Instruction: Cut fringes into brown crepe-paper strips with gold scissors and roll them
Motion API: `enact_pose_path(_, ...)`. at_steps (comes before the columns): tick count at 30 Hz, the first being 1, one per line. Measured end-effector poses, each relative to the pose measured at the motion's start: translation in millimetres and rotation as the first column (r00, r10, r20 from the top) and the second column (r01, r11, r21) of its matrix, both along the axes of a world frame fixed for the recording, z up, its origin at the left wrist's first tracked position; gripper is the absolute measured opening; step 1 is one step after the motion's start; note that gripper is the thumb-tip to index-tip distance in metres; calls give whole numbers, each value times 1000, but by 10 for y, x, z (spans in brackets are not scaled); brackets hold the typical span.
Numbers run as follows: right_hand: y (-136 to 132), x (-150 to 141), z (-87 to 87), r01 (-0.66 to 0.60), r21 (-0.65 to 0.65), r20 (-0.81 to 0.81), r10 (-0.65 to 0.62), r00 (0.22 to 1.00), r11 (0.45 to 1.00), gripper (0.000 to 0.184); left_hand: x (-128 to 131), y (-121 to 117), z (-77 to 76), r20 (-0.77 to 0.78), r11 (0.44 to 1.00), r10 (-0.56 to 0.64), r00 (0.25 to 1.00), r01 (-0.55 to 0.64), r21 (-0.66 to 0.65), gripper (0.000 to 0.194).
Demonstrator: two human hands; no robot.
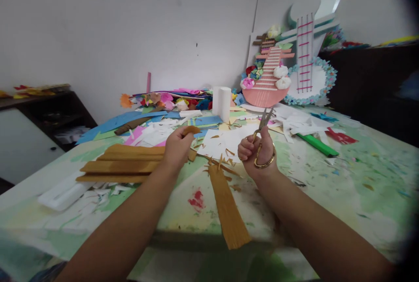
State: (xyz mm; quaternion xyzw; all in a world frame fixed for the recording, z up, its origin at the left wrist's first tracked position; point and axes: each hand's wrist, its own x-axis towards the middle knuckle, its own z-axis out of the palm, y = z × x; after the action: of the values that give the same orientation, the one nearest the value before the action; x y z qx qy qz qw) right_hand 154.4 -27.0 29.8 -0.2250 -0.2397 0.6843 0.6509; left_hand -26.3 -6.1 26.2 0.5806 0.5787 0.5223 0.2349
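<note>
My right hand (257, 151) is closed around a pair of gold-handled scissors (264, 120), whose blades point up and stand a little apart. Between the thumb and fingers of my left hand (178, 146) is a small piece of brown crepe paper (191, 130). Folded brown crepe paper (124, 164) lies to the left, partly behind my left wrist. A brown crepe strip (227, 208) with a jagged far end rests between my forearms and reaches over the table's front edge. Small brown clippings (229, 152) are scattered on and around a white sheet (212, 142).
A white roll (221, 103) stands at the back among coloured paper flowers (166, 101). Two paper-decorated instrument shapes (266, 94) lean at the back right. Blue paper (114, 125), white scraps (301, 118) and a green roll (317, 144) lie on the table. At far left is a cabinet (29, 142).
</note>
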Motion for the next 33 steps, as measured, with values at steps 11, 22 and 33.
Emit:
enact_pose_path(11, 101, 202, -81, -109, -113, -277, 74, 958, 988, 44, -119, 104, -85, -458, 978, 199, 867, -147, 146, 35)
enact_pose_path(22, 96, 212, -75, -134, -41, -205, 123, 971, 990, 47, -135, 93, -28, -600, 992, 120, 791, -80, 93, 38)
enact_pose_path(33, 52, 207, -30, -188, 16, -161, 188, 969, 982, 47, -84, 212, -216, -761, 990, 42, 647, 77, 120, 40)
